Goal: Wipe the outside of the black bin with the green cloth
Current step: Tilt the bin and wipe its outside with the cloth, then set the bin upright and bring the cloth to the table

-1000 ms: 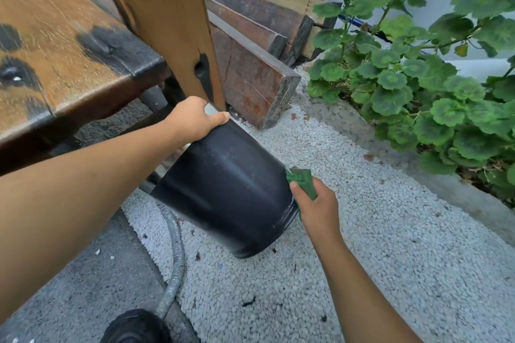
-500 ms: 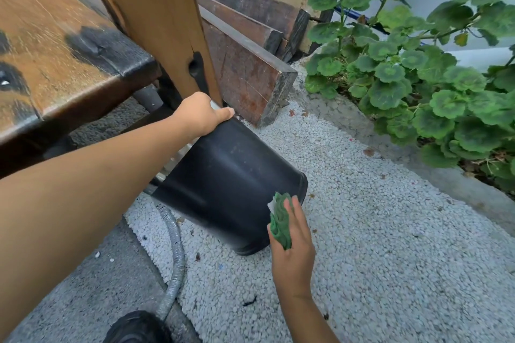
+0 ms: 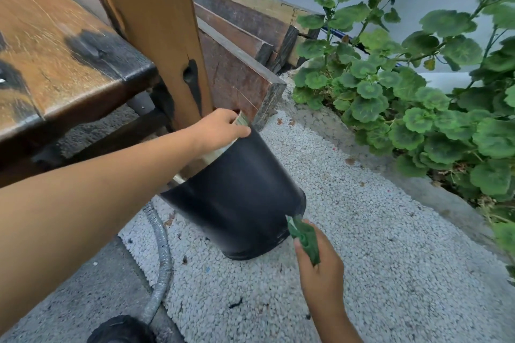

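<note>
The black bin (image 3: pixel 239 198) stands tilted on the white gravel, its mouth leaning away toward the wooden post. My left hand (image 3: pixel 217 127) grips its upper rim, fingers curled over the edge. My right hand (image 3: pixel 320 262) holds the crumpled green cloth (image 3: pixel 305 237) at the bin's lower right side, near the base; the cloth's upper tip touches the wall or sits just off it.
A wooden bench (image 3: pixel 64 64) and an upright wooden post (image 3: pixel 156 30) stand at the left. Stacked timber beams (image 3: pixel 242 64) lie behind the bin. A leafy green plant (image 3: pixel 412 97) fills the right. A grey corrugated hose (image 3: pixel 160 267) runs along the gravel's left edge.
My right hand slid the cloth from the bin's right side down toward its base, then a little to the right. The bin now stands more upright, my left hand still on the rim.
</note>
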Tool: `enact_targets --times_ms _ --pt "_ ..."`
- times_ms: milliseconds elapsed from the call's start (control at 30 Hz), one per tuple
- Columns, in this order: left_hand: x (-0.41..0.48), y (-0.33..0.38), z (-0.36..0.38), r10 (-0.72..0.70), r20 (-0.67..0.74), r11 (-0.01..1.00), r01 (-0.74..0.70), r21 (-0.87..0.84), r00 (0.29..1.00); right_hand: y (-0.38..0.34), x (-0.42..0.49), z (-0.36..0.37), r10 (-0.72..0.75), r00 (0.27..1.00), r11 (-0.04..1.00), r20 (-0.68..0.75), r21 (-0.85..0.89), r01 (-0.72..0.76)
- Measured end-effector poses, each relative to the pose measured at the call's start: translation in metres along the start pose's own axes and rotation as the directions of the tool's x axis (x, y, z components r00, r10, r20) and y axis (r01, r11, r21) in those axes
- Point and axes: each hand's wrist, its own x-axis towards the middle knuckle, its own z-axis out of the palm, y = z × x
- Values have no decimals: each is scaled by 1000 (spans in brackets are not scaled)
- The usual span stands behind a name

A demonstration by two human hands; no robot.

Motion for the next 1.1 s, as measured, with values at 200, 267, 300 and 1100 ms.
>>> enact_targets --times_ms 200,267,300,1100 --pt "-35 2 47 198 296 951 -256 173 934 -111 102 -28 -279 958 960 -64 -54 276" --pt "-45 2 66 231 382 918 -330 219 895 -145 129 -28 -419 906 897 58 -125 423" --pt "-50 3 75 248 416 898 -369 241 875 -158 139 -27 -462 875 857 145 -180 482" --pt "-82 -72 32 372 540 311 -650 693 755 -110 153 -62 70 407 112 911 -412 904"
